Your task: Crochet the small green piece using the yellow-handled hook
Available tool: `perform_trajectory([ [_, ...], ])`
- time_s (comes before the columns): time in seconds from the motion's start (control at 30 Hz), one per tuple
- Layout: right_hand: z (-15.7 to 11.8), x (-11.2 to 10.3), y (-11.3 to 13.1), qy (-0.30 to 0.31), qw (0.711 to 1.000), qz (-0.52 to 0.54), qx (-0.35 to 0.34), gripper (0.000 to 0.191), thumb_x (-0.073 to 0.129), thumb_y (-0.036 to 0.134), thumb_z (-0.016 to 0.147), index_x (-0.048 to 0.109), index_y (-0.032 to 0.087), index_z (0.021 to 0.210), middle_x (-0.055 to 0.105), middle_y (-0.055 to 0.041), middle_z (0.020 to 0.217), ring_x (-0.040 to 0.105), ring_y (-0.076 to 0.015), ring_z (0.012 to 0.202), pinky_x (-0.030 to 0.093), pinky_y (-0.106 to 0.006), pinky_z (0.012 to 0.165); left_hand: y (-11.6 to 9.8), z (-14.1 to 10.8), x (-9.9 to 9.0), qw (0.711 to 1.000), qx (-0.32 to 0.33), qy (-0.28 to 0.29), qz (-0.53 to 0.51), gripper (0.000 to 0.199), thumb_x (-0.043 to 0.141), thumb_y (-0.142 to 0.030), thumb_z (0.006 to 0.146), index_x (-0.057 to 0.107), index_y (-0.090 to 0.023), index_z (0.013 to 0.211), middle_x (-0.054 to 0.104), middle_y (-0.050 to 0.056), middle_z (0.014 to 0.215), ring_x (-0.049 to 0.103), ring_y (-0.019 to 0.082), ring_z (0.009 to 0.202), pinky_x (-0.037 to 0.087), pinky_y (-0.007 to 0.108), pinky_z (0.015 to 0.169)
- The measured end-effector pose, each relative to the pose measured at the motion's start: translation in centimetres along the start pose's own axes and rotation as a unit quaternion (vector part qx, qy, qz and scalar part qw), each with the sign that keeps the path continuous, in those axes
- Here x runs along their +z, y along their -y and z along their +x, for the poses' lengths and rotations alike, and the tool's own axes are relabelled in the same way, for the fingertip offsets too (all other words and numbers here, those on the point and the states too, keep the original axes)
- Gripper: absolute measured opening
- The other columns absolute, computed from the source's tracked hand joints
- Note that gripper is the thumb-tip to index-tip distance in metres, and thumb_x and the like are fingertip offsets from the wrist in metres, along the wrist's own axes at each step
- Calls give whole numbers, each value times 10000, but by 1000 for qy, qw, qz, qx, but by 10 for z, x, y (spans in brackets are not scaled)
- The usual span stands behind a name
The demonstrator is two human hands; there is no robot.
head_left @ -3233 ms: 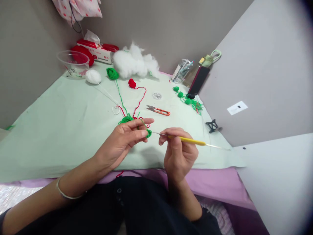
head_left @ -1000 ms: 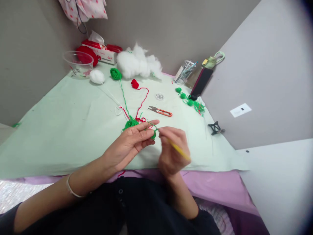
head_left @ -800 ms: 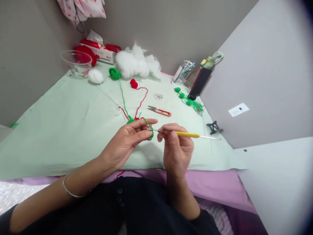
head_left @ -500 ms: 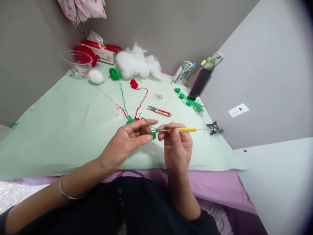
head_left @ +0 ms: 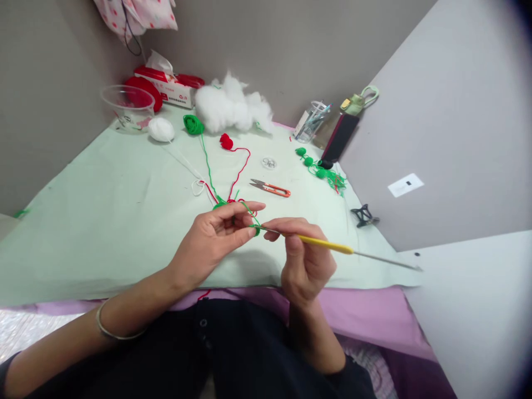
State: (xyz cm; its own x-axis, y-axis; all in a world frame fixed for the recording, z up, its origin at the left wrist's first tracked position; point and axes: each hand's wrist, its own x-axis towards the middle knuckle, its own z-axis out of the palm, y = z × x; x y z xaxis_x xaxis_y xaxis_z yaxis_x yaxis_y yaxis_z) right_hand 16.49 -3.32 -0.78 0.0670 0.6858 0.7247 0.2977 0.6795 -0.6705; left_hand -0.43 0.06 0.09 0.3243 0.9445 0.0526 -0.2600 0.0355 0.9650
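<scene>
Head view: the left hand (head_left: 211, 238), palm partly turned up, has its thumb and middle fingers pinching a small green crochet piece (head_left: 257, 230), while its index finger reaches out straight above, with a green strand (head_left: 250, 211) running down from it to the piece. The right hand (head_left: 307, 257) grips a hook with a yellow handle (head_left: 328, 244), thumb and fingers pressed together around its front part. The metal tip is at the piece, between the two hands; whether it passes through a stitch is too small to tell. The tool's thin rear end slopes down to the right.

Both hands are above the near part of the counter (head_left: 124, 221), which has a pale green cover. Just beyond the left hand lies a bunch of green yarn (head_left: 220, 204), partly hidden by its fingers. Yarn trails between there and a green ball (head_left: 193, 124), a red ball (head_left: 226, 142) and a white ball (head_left: 161, 129). Orange-handled snips (head_left: 271, 188) lie open beyond the hands, near a small clear dish (head_left: 269, 163). Fluffy white stuffing (head_left: 230, 105) sits at the back, beside a tissue box (head_left: 166, 88). On the right, small green balls (head_left: 308, 161) with loose ends lie near a dark phone (head_left: 341, 137), which stands tilted in front of a green-topped bottle (head_left: 353, 104)
</scene>
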Motion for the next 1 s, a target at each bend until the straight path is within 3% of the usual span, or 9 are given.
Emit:
perform_trajectory([
  [0.17,-5,1,-1,17,994,-67,-88,278,527,95,1018,698,216,1200,778,-67,1024,748,-195,939,632,-365,776,-7,-2,3,998,19,-33,45,304,816,-182,846,835,-237,1144,713,7,929,628,129,887,536,230,859],
  [0.4,-3,0,3,-13,1000,-10,-9,265,505,136,1039,713,252,1156,767,-33,975,714,-156,773,611,-336,682,-4,-1,-1,1000,-7,2,20,330,837,-254,849,827,-251,1179,695,10,885,648,156,895,536,263,860],
  [0.57,-2,-2,2,4,999,-25,-31,273,511,134,1033,715,266,1160,772,-34,949,739,-187,838,628,-373,729,-2,-1,-1,1000,-12,-9,10,339,855,-280,835,833,-255,1173,707,23,888,656,181,904,534,288,866],
  [1.0,-6,1,-6,-8,991,-75,-108,251,527,162,1034,696,256,1193,787,-51,929,765,-215,865,639,-387,681,-3,0,0,1000,-13,-6,26,311,854,-257,837,831,-236,1146,699,0,838,662,155,848,546,270,844],
])
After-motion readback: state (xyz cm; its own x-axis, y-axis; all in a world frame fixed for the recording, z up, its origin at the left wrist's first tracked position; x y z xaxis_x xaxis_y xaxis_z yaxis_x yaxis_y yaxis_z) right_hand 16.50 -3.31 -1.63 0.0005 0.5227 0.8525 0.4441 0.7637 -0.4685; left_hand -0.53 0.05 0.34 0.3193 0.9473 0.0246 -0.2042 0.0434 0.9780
